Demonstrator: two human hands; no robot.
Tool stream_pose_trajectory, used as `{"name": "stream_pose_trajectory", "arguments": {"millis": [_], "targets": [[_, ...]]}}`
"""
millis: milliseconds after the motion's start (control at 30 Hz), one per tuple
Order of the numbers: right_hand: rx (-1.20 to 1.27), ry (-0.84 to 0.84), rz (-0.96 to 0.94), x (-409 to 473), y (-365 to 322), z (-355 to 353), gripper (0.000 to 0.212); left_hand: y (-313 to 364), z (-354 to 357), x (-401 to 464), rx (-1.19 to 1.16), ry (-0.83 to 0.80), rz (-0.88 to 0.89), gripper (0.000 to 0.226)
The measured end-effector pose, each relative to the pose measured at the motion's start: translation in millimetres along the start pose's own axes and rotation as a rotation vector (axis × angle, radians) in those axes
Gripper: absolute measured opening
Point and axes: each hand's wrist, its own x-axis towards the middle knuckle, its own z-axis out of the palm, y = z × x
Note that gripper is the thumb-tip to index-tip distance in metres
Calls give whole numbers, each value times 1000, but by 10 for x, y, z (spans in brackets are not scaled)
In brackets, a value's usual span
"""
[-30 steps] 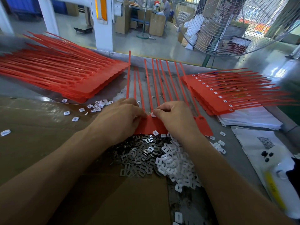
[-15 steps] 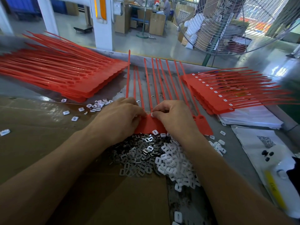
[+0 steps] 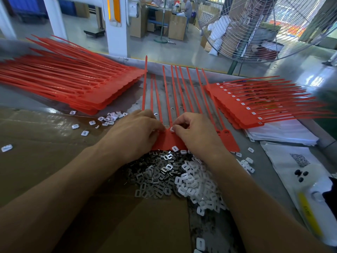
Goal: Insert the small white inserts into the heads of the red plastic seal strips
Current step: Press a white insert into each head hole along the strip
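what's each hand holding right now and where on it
The right hand pinches a small white insert at its fingertips, over a red seal strip's head. The left hand rests on that row of heads; its grip is hidden.
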Motion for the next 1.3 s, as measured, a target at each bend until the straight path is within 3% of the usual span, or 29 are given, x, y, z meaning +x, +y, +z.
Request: {"name": "stream_pose_trajectory", "arguments": {"millis": [433,667,833,967,1133,1300], "targets": [[-57,-16,-57,-17,-23,-24,14,-13,2,6,2,-13,0,33],[-397,-82,-151,-110,-153,-53,25,-18,3,7,-11,-17,-4,33],[-473,-122,-152,-113,-235,-91,26,-8,-1,-5,-19,-19,-9,33],[-454,-133,-145,-139,-226,-126,28,-13,-5,-7,-23,-19,-14,33],[-238,-73,-115,-179,-162,-196,34,-13,4,-7,-12,-13,-17,33],[-282,-96,-161,-168,-136,-168,31,-10,10,-2,-15,-10,-16,32]]}}
